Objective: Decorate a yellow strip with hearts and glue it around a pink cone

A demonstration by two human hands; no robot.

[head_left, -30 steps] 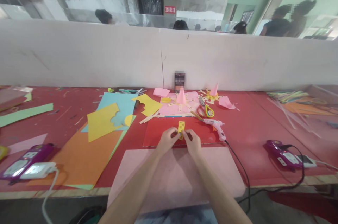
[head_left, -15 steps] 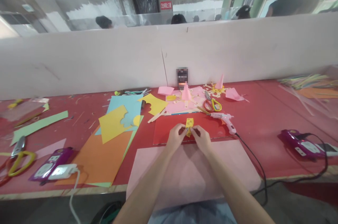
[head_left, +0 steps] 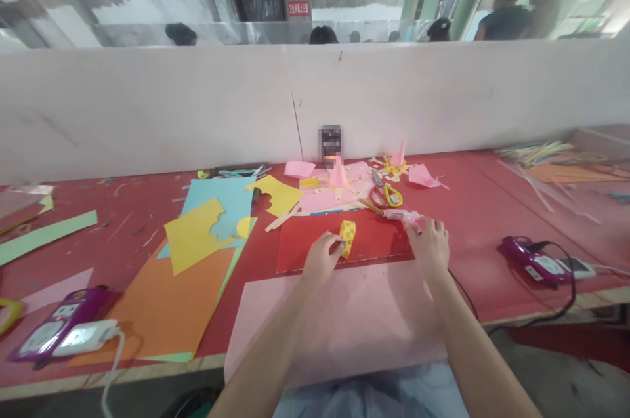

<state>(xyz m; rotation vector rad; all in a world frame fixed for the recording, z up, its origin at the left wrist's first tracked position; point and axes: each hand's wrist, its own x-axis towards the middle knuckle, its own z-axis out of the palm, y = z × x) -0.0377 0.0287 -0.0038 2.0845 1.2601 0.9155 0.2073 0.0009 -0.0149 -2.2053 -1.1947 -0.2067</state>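
Note:
My left hand (head_left: 322, 257) pinches the lower left edge of a curved yellow paper strip (head_left: 349, 234) with darker spots, held over a red sheet (head_left: 300, 244). Over at the sheet's right end, my right hand (head_left: 430, 247) has its fingers closed round the handle of a pink glue gun (head_left: 399, 214). The hand hides most of that handle. The gun's nozzle points left, towards a pair of scissors (head_left: 388, 195) with red and yellow handles. Behind the scissors, a pink paper cone (head_left: 338, 175) stands on pink paper.
To the left lie yellow card (head_left: 191, 234), blue card (head_left: 197, 198) and an orange sheet (head_left: 152, 300). Purple power strips stand at left (head_left: 59, 323) and right (head_left: 536, 260). A second pink cone (head_left: 398, 155) stands by the white partition (head_left: 221, 109). A pink board (head_left: 335, 326) overhangs the table's front edge.
My right hand has let go of the yellow strip and moved right onto the glue gun. The strip, now only in my left hand, shows its curve. The view has shifted slightly right.

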